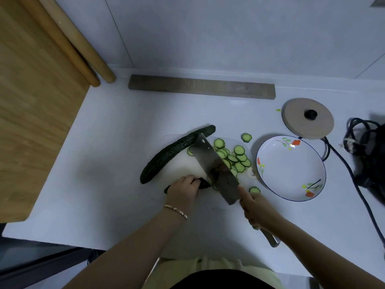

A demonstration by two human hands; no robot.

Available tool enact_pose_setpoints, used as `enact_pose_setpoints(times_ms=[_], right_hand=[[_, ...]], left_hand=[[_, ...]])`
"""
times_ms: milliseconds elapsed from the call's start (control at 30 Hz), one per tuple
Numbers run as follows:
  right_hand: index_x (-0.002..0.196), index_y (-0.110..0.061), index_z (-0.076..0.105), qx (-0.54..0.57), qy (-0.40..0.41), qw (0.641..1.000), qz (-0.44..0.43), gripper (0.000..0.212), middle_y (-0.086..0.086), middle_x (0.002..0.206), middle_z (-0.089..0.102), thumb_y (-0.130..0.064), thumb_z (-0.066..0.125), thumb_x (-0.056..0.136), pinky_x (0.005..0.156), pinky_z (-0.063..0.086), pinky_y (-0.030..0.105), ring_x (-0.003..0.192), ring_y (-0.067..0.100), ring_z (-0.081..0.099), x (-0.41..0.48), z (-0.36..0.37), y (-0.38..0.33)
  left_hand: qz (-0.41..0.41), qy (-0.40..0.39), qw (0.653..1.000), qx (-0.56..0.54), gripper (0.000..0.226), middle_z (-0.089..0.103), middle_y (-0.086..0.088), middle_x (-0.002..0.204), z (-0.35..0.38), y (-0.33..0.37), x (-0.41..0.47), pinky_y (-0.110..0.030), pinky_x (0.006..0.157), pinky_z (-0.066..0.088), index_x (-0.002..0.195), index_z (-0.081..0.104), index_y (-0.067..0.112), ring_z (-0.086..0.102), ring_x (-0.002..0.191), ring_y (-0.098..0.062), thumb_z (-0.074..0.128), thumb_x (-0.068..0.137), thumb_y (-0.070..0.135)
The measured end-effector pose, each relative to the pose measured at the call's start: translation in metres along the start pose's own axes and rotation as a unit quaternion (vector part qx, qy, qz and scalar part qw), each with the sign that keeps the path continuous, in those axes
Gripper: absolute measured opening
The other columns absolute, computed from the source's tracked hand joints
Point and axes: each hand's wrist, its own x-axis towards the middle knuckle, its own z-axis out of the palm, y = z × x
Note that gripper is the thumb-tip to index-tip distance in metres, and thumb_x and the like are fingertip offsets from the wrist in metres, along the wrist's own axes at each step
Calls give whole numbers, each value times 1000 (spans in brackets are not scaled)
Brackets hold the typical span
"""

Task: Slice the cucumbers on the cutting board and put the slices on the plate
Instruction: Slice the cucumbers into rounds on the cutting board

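On a white cutting board my left hand holds down the dark stub of a cucumber. My right hand grips the handle of a broad steel cleaver, whose blade stands on the stub right beside my left fingers. Several green slices lie heaped on the board to the right of the blade. A whole cucumber lies slanted along the board's far left side. The white flowered plate sits to the right with nothing on it.
Stray slices lie off the board: one behind the plate's left rim, one near my right hand. A round wooden lid, black cables, a grey wooden strip at the wall, and a large wooden board at left.
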Motion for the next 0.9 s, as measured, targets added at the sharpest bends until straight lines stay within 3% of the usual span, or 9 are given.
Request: enact_pose_setpoints(times_ms=[133, 233, 333, 400, 500, 667, 733, 833, 900], right_hand=[[57, -12, 37, -137, 95, 981, -95, 54, 0, 50, 38, -52, 41, 93, 49, 30, 26, 46, 15, 36, -11, -19, -14], [60, -6, 43, -260, 162, 941, -141, 57, 4, 55, 44, -54, 44, 90, 53, 32, 31, 59, 23, 46, -14, -31, -21], [59, -17, 35, -361, 171, 904, -153, 52, 2, 57, 43, -60, 42, 88, 52, 30, 33, 64, 26, 47, -14, -34, -28], [62, -23, 34, -414, 159, 882, -157, 48, -1, 60, 41, -63, 39, 88, 55, 30, 32, 73, 27, 52, -14, -34, -32], [77, -23, 43, -473, 140, 850, -185, 45, -5, 62, 39, -65, 33, 90, 56, 30, 30, 76, 24, 56, -12, -37, -34], [93, -21, 53, -535, 141, 802, -224, 53, 0, 88, 64, -68, 29, 88, 61, 32, 29, 89, 22, 62, -7, -43, -29], [86, -21, 47, -541, 136, 797, -231, 52, -1, 80, 61, -69, 28, 88, 58, 30, 29, 89, 22, 63, -5, -46, -27], [83, -22, 40, -552, 133, 790, -230, 50, 0, 84, 65, -70, 26, 88, 59, 30, 29, 88, 22, 63, -2, -51, -26], [84, -23, 40, -557, 136, 783, -241, 48, 0, 90, 67, -69, 26, 88, 60, 31, 29, 89, 21, 63, -1, -55, -25]], left_hand=[[31, 181, 980, -73, 16, 64, -9, 88, -19, 3, 10, -30, 74, 42, 97, 65, 13, 55, 80, -22, 55, 84, 17], [57, 207, 968, -127, 29, 53, -6, 108, -48, 13, 32, -30, 88, 39, 109, 57, 14, 52, 96, -23, 55, 84, 27], [117, 33, 985, -120, 57, 48, -5, 133, -66, 21, 57, -37, 105, 31, 126, 54, 14, 43, 122, -23, 42, 87, 54], [154, -130, 979, -39, 74, 29, -1, 151, -69, 26, 70, -40, 114, 15, 141, 39, 21, 24, 140, -19, 22, 84, 65], [136, -294, 946, 14, 64, -3, 8, 157, -63, 25, 86, -34, 115, -6, 149, 8, 32, -6, 144, -10, 13, 92, 60], [110, -380, 918, -10, 57, -3, 8, 157, -52, 8, 110, -38, 118, -1, 149, 6, 32, -6, 144, -10, 26, 98, 48], [83, -388, 917, -26, 59, -1, 5, 157, -45, 2, 115, -38, 118, 2, 149, 8, 30, -5, 144, -12, 28, 97, 50], [19, -417, 903, -99, 70, -3, 4, 157, -39, -3, 119, -38, 118, 1, 149, 4, 29, -8, 144, -13, 34, 93, 58], [36, -453, 886, -93, 85, -10, 6, 156, -36, -5, 116, -40, 117, -2, 149, -1, 32, -13, 143, -12, 36, 83, 71]])
